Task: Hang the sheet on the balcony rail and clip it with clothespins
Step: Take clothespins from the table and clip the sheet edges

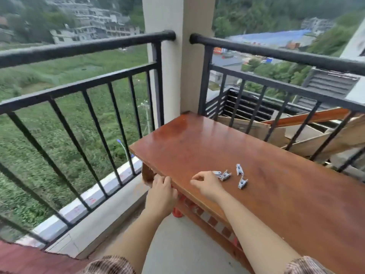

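Several light grey clothespins [239, 176] lie loose on the reddish-brown wooden table [276, 194], near its front edge. My right hand [207, 185] rests on the table just left of them, fingers loosely curled, holding nothing; its knuckles almost touch the nearest clothespin [218, 173]. My left hand [162, 193] is at the table's left front corner with curled fingertips against the edge. The black balcony rail [79, 48] runs along the left, and a second section [276, 54] runs behind the table. A dark red fabric [21, 258], perhaps the sheet, shows at the bottom left corner.
A cream pillar [177, 76] stands between the two rail sections. Beyond the right rail lie wooden boards and cardboard [316, 133]. Something red [177, 213] sits under the table. The grey balcony floor [177, 244] runs between the left rail and the table.
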A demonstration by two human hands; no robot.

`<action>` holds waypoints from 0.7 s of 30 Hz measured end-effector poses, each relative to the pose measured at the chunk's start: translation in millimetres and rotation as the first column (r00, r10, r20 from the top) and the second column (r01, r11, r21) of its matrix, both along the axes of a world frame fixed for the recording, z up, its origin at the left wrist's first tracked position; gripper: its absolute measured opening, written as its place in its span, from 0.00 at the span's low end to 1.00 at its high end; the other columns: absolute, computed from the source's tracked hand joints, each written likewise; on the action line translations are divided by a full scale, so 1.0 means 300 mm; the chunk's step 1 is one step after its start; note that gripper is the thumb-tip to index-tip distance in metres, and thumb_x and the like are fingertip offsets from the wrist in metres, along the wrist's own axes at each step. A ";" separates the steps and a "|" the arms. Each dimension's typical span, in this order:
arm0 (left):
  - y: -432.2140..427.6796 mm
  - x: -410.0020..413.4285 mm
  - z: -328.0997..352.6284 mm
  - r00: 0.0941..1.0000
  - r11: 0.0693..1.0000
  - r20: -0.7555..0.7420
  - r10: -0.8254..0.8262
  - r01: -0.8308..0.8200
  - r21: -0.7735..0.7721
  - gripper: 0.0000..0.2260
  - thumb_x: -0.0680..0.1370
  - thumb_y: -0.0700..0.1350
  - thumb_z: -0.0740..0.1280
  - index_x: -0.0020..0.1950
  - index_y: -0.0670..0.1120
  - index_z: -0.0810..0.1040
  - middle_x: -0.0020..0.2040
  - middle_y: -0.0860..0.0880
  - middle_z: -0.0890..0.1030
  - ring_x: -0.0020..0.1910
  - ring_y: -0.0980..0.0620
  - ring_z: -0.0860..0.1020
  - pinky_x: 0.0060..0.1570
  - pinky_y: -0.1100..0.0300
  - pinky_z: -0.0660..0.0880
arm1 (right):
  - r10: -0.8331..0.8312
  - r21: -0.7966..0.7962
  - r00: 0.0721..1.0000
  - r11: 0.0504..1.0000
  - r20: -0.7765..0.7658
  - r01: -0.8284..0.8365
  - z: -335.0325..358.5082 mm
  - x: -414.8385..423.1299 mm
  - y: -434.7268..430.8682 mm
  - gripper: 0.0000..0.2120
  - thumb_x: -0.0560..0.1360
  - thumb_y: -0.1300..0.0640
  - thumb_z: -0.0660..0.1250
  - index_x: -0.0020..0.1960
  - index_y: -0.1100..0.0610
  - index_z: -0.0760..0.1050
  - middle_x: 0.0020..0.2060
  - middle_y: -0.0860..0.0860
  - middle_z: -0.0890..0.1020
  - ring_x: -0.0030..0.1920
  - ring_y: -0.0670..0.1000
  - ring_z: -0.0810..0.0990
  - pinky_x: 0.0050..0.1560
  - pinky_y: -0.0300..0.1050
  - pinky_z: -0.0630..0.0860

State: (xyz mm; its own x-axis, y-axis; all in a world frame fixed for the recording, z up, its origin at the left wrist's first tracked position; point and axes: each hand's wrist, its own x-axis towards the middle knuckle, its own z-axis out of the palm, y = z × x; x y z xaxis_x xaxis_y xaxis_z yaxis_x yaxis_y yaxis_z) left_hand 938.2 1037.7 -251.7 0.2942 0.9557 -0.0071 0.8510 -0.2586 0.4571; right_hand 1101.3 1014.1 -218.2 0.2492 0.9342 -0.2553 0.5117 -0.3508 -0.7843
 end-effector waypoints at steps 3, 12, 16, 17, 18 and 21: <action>0.002 0.131 -0.098 0.994 0.991 -0.039 -0.106 0.103 -0.084 0.12 0.78 0.47 0.55 0.59 0.46 0.69 0.63 0.46 0.71 0.63 0.45 0.67 0.55 0.53 0.71 | -0.069 -0.087 0.995 0.993 0.070 0.075 -0.095 0.151 -0.021 0.09 0.74 0.58 0.67 0.51 0.59 0.81 0.46 0.51 0.82 0.45 0.47 0.77 0.41 0.37 0.67; 0.237 0.415 -0.403 0.970 0.959 -0.140 -0.200 0.165 -0.229 0.18 0.80 0.48 0.54 0.69 0.46 0.65 0.71 0.46 0.64 0.70 0.46 0.61 0.66 0.53 0.66 | -0.098 -0.202 0.969 0.969 0.227 0.145 -0.395 0.481 0.188 0.13 0.75 0.53 0.64 0.58 0.55 0.75 0.54 0.52 0.79 0.55 0.52 0.78 0.51 0.42 0.71; 0.333 0.482 -0.533 0.958 0.958 -0.209 -0.197 0.143 -0.247 0.21 0.81 0.50 0.50 0.73 0.45 0.60 0.75 0.43 0.58 0.74 0.44 0.55 0.71 0.52 0.59 | 0.109 -0.199 0.872 0.980 0.476 -0.014 -0.502 0.552 0.317 0.17 0.77 0.53 0.60 0.65 0.53 0.70 0.62 0.51 0.74 0.65 0.54 0.68 0.62 0.49 0.69; 0.349 0.490 -0.570 0.957 0.962 -0.220 -0.187 0.133 -0.238 0.23 0.80 0.52 0.46 0.73 0.45 0.59 0.75 0.43 0.57 0.74 0.43 0.55 0.71 0.52 0.58 | 0.166 -0.201 0.837 0.977 0.521 -0.068 -0.525 0.560 0.346 0.19 0.78 0.53 0.60 0.68 0.53 0.68 0.65 0.50 0.72 0.67 0.53 0.66 0.64 0.50 0.67; 0.358 0.494 -0.601 0.957 0.966 -0.229 -0.177 0.124 -0.227 0.26 0.78 0.53 0.42 0.73 0.46 0.59 0.75 0.42 0.58 0.74 0.42 0.56 0.71 0.52 0.58 | 0.221 -0.207 0.796 0.971 0.563 -0.124 -0.541 0.562 0.370 0.21 0.78 0.53 0.59 0.70 0.52 0.65 0.66 0.50 0.71 0.68 0.53 0.65 0.65 0.50 0.65; 0.361 0.486 -0.675 0.953 0.979 -0.260 -0.154 0.111 -0.171 0.29 0.76 0.55 0.43 0.71 0.45 0.66 0.72 0.39 0.65 0.70 0.39 0.65 0.70 0.51 0.58 | 0.319 -0.209 0.663 0.947 0.677 -0.243 -0.597 0.549 0.422 0.22 0.77 0.54 0.59 0.71 0.52 0.63 0.65 0.49 0.72 0.67 0.53 0.65 0.65 0.51 0.62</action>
